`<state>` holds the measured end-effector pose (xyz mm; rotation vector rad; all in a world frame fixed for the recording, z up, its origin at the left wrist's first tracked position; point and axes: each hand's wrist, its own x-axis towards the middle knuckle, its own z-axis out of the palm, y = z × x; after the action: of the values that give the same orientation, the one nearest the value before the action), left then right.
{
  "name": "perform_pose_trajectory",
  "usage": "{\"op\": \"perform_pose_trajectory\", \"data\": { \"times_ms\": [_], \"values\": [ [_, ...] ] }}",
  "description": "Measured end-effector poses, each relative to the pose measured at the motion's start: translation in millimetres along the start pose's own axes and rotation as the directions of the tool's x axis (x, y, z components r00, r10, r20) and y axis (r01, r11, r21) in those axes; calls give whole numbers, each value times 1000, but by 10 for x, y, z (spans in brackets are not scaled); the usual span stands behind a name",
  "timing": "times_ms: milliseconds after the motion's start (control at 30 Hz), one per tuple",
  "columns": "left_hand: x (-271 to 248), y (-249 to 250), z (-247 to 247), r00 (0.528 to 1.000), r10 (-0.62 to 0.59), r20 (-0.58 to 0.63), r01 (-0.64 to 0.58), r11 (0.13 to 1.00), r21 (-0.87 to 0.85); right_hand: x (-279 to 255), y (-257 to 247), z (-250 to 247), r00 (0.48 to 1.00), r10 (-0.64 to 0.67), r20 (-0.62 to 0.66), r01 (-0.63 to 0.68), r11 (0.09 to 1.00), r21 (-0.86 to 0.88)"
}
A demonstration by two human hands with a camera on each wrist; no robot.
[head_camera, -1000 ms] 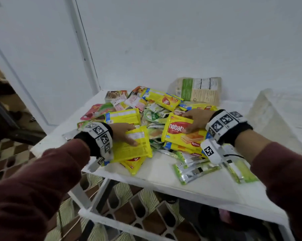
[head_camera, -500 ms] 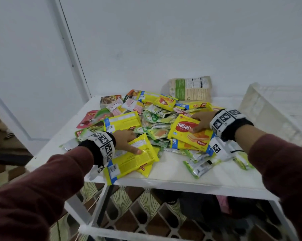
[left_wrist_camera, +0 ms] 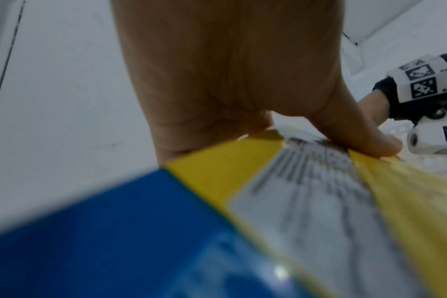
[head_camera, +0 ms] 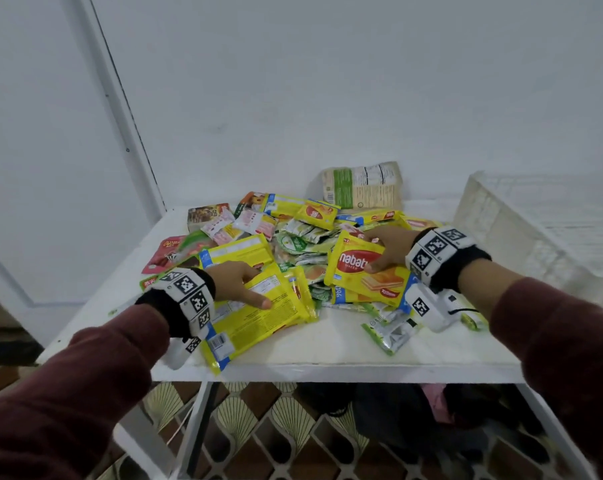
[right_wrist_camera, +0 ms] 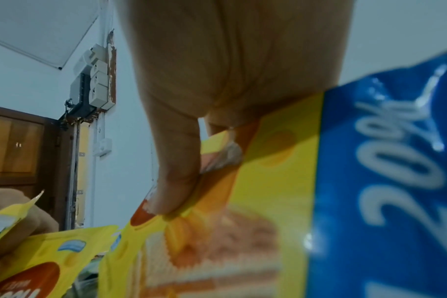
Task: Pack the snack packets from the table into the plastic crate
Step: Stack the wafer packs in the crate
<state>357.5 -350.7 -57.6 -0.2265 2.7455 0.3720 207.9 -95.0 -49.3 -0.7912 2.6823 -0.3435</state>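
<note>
A heap of snack packets (head_camera: 293, 237) lies on the white table (head_camera: 328, 351). My left hand (head_camera: 255, 285) grips a large yellow packet (head_camera: 258, 320), printed back side up, with the thumb (left_wrist_camera: 370, 145) pressed on top; the packet's blue end (left_wrist_camera: 115, 231) overhangs the table's front edge. My right hand (head_camera: 373, 252) pinches a yellow Nabati wafer packet (head_camera: 366, 271), thumb (right_wrist_camera: 176, 181) on its face (right_wrist_camera: 268, 181) and fingers past its far edge. The white plastic crate (head_camera: 501, 237) stands at the table's right end, beside my right wrist.
A beige and green bag (head_camera: 362, 185) leans on the white wall behind the heap. Green sachets (head_camera: 390, 330) lie loose near the front edge. Dark bags (head_camera: 414, 410) sit under the table on a patterned floor. A door frame (head_camera: 120, 98) runs up at the left.
My left hand has drawn the yellow packet toward me, so its end now hangs over the front edge. My right hand stays on the wafer packet.
</note>
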Motion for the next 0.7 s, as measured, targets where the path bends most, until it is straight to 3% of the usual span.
{"op": "perform_pose_trajectory", "data": {
  "times_ms": [200, 367, 533, 700],
  "values": [
    [-106, 109, -300, 976, 158, -150, -171, 982, -79, -189, 21, -72, 993, -86, -82, 101, 977, 187],
    [-141, 348, -696, 884, 246, -398, -364, 896, -255, -579, 51, -460, 944, -163, -286, 256, 910, 325],
    [-127, 1021, -854, 793, 318, -520, -524, 792, -315, -1032, 484, -943, 832, -77, -550, 277, 916, 291],
    [95, 1952, -820, 722, 361, -591, -634, 687, -355, -1503, 1251, -1275, 761, 87, -642, 212, 903, 374]
  ]
}}
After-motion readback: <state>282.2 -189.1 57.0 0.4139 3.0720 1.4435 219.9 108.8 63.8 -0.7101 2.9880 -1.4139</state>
